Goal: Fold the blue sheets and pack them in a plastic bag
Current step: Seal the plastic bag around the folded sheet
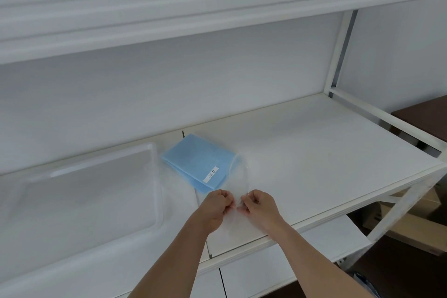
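Note:
A folded blue sheet (197,161) with a small white label lies on the white shelf (314,152), near the back. A clear plastic bag (238,176) stands in front of it, its mouth partly spread and overlapping the sheet's right corner. My left hand (216,207) and my right hand (260,207) sit close together just in front of the sheet. Each pinches the bag's near edge between thumb and fingers. The lower part of the bag hangs between my wrists and is hard to make out.
A shallow clear plastic tray (92,191) lies on the shelf at the left, close to the sheet. An upper shelf overhangs the work area. White frame posts (338,51) stand at the right, with cardboard boxes (411,220) on the floor beyond.

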{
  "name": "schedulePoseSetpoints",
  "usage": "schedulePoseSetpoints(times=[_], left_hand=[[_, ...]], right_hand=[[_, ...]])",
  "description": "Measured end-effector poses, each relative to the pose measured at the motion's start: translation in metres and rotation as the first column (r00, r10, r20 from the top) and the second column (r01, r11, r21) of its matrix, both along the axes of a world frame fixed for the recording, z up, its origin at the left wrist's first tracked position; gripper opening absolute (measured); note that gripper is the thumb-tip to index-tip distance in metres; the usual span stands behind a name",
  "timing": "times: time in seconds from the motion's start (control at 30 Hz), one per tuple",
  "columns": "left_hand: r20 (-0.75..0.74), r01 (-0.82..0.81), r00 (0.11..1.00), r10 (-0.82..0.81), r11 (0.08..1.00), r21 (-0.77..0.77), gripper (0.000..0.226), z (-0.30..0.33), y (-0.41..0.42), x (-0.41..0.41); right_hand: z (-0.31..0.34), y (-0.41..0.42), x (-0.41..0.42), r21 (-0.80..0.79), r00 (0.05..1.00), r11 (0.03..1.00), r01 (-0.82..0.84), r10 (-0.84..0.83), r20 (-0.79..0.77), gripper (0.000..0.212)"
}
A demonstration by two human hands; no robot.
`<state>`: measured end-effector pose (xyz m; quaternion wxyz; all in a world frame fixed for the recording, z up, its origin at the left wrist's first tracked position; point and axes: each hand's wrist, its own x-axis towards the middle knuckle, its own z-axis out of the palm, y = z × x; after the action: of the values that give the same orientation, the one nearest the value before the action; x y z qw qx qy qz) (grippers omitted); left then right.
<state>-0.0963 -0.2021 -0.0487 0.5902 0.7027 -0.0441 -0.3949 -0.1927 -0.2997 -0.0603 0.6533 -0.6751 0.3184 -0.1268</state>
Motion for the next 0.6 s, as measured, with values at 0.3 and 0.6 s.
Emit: schedulePoseSetpoints(times=[0.3,0.6], left_hand=[[0.001,-0.055,0.998,0.055,0.998,-0.003,0.019,0.005,-0.009,-0.004],[0.254,0.179,0.942,-0.218,0.970,0.166,0.013,0.000,0.009,-0.006]], right_hand=[[-0.003,-0.002,-0.007,0.035,0.998,0.997,-0.064,0.064,0.027,0.021],[-0.013,-0.006,-0.003,0.073,0.999,0.997,-0.028,0.027,0.018,0.009]])
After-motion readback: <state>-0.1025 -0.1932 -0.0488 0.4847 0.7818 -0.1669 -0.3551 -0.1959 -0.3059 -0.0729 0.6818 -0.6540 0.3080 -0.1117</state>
